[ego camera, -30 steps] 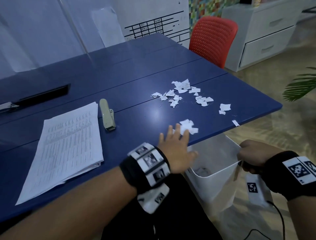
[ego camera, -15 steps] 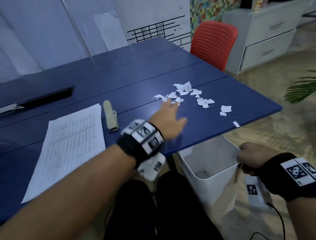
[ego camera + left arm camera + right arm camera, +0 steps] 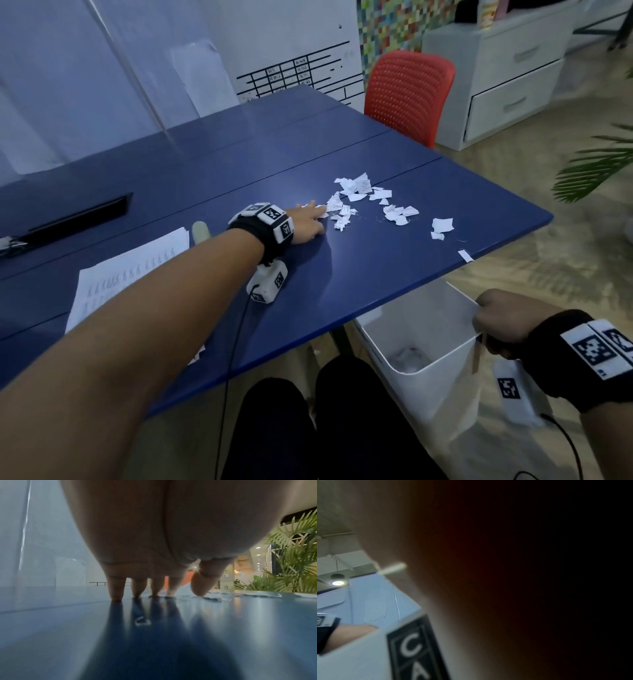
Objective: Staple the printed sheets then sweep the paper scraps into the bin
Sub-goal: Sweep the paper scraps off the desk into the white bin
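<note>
Here left hand (image 3: 306,224) touches scraps (image 3: 363,200); right hand (image 3: 498,322) grips bin (image 3: 442,368) rim.

The left forearm hides most of the stapler (image 3: 199,230), leaving only its far end in sight, and covers the right part of the sheets (image 3: 116,281); their print is too small to read. In the right wrist view the hand (image 3: 488,588) fills most of the picture, blurred and dark, so its fingers cannot be made out; the label on the bin (image 3: 359,662) runs off the bottom edge. In the left wrist view the scraps (image 3: 240,595) past the fingers (image 3: 116,588) are a blurred white streak. The bin's (image 3: 428,373) near wall hides most of its contents.
</note>
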`<state>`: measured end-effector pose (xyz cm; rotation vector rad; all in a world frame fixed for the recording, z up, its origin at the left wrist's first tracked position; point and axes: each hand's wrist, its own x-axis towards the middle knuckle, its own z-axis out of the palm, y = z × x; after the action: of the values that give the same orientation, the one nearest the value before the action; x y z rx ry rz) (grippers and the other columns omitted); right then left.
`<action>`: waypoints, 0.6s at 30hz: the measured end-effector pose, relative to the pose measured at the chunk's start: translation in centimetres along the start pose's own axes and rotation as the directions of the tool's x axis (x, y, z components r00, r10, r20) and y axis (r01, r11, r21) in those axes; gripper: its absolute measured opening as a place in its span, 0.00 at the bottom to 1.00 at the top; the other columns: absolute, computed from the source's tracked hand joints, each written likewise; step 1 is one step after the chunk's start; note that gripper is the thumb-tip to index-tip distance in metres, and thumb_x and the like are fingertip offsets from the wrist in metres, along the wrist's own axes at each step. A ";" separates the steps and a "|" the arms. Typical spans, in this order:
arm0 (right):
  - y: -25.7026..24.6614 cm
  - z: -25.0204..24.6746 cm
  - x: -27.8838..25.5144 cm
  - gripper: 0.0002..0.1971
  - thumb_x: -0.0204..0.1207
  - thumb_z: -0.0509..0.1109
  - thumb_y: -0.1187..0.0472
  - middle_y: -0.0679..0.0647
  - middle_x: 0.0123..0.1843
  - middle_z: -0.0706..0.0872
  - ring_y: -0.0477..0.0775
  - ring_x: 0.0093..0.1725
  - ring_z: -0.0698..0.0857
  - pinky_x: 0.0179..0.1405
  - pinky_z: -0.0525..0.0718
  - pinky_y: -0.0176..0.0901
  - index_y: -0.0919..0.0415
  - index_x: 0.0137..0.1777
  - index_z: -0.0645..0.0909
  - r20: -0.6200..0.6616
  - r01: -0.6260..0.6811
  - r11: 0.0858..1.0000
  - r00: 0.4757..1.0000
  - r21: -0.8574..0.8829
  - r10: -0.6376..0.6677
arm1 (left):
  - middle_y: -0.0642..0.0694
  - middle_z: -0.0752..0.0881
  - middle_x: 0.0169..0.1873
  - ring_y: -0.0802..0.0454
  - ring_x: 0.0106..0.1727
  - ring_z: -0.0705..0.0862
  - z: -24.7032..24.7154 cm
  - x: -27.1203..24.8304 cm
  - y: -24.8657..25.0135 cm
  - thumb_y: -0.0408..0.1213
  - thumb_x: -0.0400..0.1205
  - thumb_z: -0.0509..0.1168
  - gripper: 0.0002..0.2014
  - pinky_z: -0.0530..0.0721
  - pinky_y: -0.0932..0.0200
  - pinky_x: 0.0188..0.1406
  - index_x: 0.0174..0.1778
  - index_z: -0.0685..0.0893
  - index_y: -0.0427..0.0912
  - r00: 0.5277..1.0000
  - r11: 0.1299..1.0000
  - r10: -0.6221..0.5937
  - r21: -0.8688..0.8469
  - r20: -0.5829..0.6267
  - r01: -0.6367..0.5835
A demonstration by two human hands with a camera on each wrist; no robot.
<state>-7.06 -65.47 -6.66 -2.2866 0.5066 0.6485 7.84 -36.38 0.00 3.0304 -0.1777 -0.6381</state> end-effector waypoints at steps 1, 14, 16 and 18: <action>0.1 -0.1 0.0 0.06 0.67 0.57 0.75 0.64 0.22 0.78 0.57 0.22 0.72 0.24 0.67 0.40 0.71 0.39 0.76 0.000 -0.002 1.000 1.000 0.006 0.002 | 0.45 0.50 0.87 0.43 0.87 0.49 -0.1 -0.5 -0.1 0.42 0.85 0.56 0.31 0.47 0.51 0.84 0.85 0.56 0.50 1.000 1.000 -0.013 -0.002 0.003 0.013; -0.5 0.0 -0.5 0.08 0.69 0.56 0.74 0.61 0.19 0.77 0.55 0.18 0.71 0.20 0.67 0.37 0.71 0.39 0.78 0.045 0.037 0.999 0.998 0.009 -0.038 | 0.45 0.40 0.86 0.40 0.86 0.37 7.6 -10.8 6.6 0.57 0.85 0.49 0.37 0.44 0.37 0.82 0.86 0.46 0.43 0.992 0.991 0.126 -0.035 0.000 -0.126; -0.4 -0.1 -0.7 0.08 0.68 0.56 0.74 0.61 0.19 0.77 0.55 0.18 0.71 0.20 0.68 0.36 0.71 0.38 0.78 0.045 0.037 0.999 0.998 0.004 -0.038 | 0.44 0.38 0.86 0.40 0.86 0.35 8.9 -12.3 8.4 0.55 0.86 0.50 0.37 0.41 0.40 0.84 0.86 0.44 0.42 0.977 0.977 0.213 -0.014 0.008 -0.213; -0.2 -0.2 -0.8 0.08 0.68 0.57 0.74 0.61 0.18 0.77 0.55 0.18 0.71 0.20 0.68 0.36 0.71 0.37 0.78 0.034 0.034 0.999 0.999 0.000 -0.034 | 0.44 0.37 0.86 0.41 0.86 0.34 10.1 -14.1 9.9 0.53 0.86 0.50 0.36 0.39 0.43 0.85 0.86 0.43 0.41 0.952 0.952 0.305 0.021 -0.006 -0.305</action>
<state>-7.56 -65.37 -5.95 -2.2760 0.4508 0.6694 -10.04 -44.67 -2.98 2.9291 -0.6408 -0.5976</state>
